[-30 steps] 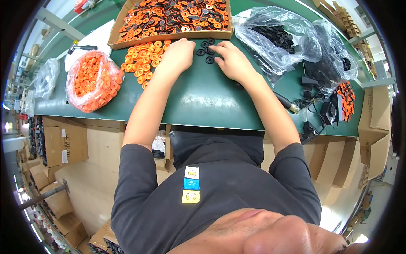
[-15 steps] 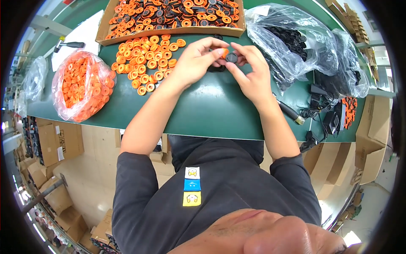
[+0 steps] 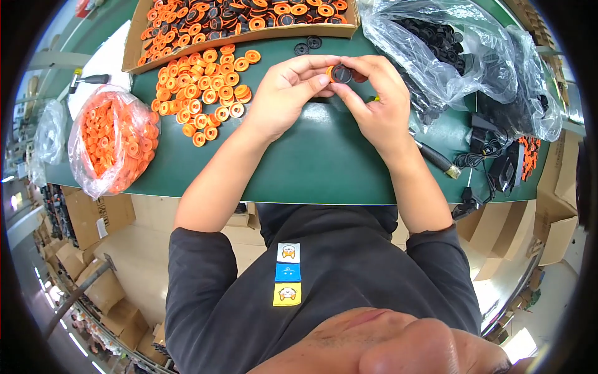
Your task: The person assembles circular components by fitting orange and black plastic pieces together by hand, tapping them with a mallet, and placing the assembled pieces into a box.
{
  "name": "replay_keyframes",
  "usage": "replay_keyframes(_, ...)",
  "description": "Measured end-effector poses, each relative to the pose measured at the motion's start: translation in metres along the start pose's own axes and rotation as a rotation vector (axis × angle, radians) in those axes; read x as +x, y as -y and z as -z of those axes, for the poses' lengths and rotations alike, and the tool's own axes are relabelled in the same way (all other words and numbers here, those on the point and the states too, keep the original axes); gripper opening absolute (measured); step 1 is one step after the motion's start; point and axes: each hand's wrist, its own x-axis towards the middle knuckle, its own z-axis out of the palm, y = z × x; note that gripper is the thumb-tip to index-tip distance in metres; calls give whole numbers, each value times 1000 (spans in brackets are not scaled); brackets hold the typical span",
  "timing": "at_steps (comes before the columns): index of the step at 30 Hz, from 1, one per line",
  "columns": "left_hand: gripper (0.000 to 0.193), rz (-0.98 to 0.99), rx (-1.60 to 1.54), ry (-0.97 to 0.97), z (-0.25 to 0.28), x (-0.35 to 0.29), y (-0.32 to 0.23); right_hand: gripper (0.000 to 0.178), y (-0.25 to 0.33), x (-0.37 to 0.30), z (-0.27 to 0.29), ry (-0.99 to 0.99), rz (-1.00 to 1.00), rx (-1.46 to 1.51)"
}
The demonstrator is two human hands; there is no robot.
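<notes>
Above the green table, my two hands meet around one small round piece. My left hand (image 3: 283,93) pinches an orange plastic ring (image 3: 330,73) between thumb and fingers. A black round cap (image 3: 342,74) lies against that ring, its flat face turned up, and my right hand (image 3: 383,93) grips it with thumb and fingertips. Whether the two parts are pressed fully together I cannot tell. Just beyond my fingers, two black discs (image 3: 308,46) rest on the table. To the left of my left hand spreads a loose pile of orange rings (image 3: 208,81).
A shallow cardboard box (image 3: 249,38) of orange-and-black pieces stands at the back. Far left sits a clear bag of orange parts (image 3: 115,143), near a hammer (image 3: 90,79). On the right are a plastic bag of black parts (image 3: 436,47), a black-handled tool (image 3: 436,159) and cables (image 3: 486,149).
The black cap and orange ring, seen side by side before, are now together with the cap over the ring. My hands shifted slightly, uncovering two black discs behind them. The whole view moved a little.
</notes>
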Motion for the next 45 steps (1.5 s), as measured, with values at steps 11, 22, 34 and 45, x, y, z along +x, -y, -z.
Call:
replay_keyframes(11, 31, -87, 133, -29, -5, -2, -1, 34, 0, -2, 0, 22, 29, -47)
replay_keyframes(22, 36, -84, 216, -28, -3, -2, 3, 33, 4, -3, -1, 46, -5, -59)
replay_keyframes(34, 37, -79, 113, -91, -13, -4, 4, 33, 4, -6, -3, -6, -25, -83)
replay_keyframes(45, 36, -81, 139, -152, -19, -8, 5, 33, 3, -7, -6, -10, -28, -60)
